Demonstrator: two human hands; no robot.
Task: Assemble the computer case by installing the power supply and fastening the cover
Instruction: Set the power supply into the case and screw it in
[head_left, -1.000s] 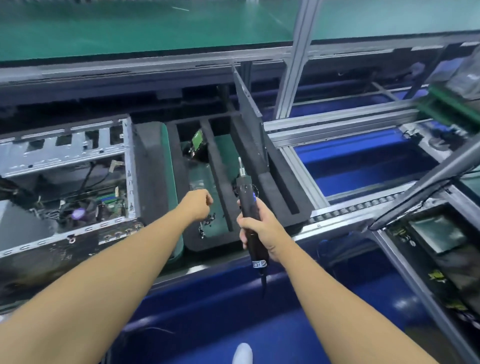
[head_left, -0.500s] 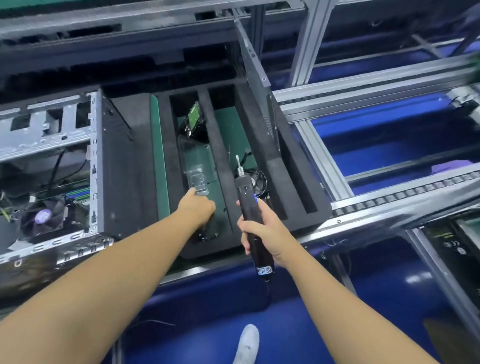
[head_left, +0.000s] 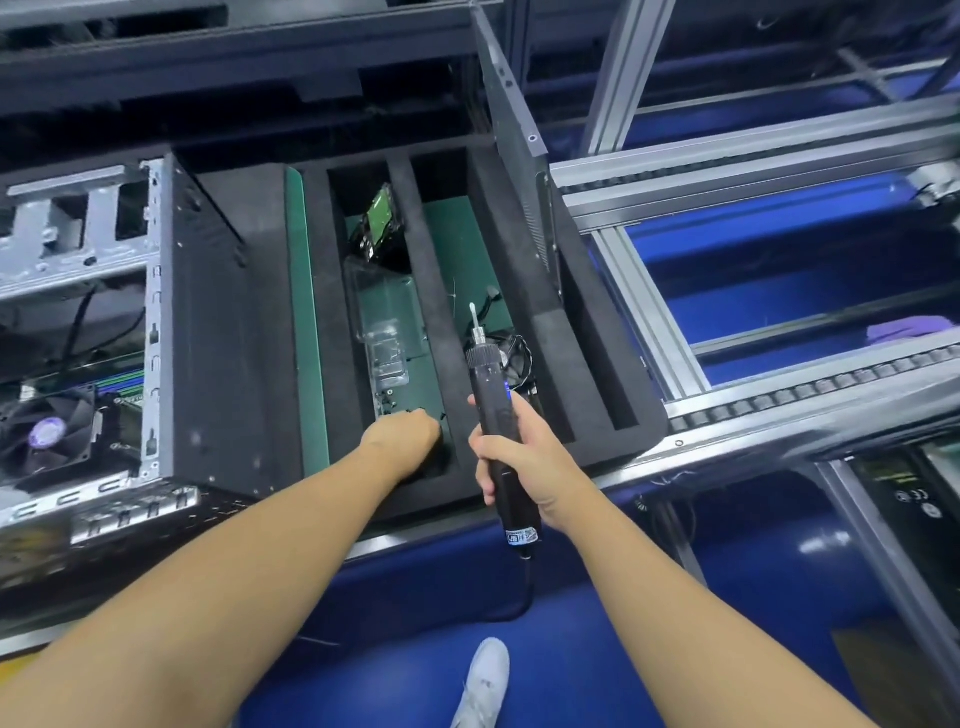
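The open computer case (head_left: 171, 332) lies at the left, showing its fan (head_left: 47, 434) and metal frame. A black foam tray (head_left: 550, 332) with slots sits to its right. My left hand (head_left: 402, 441) reaches down into the near end of the tray's left slot, among small dark screws; its fingers are hidden. My right hand (head_left: 519, 462) grips a black electric screwdriver (head_left: 493, 410), bit pointing up and away, over the tray's front. The dark cover panel (head_left: 519, 150) stands on edge in the tray's right side.
The left slot holds a green circuit board (head_left: 378, 218) and a clear plastic pack (head_left: 384, 332). Black cables (head_left: 511, 358) lie in the middle slot. An aluminium roller conveyor frame (head_left: 779, 395) runs to the right. A white shoe (head_left: 485, 680) stands on the blue floor below.
The view has tilted down and come closer. My left hand has gone deeper into the near end of the left slot. The right hand holds the screwdriver much as before.
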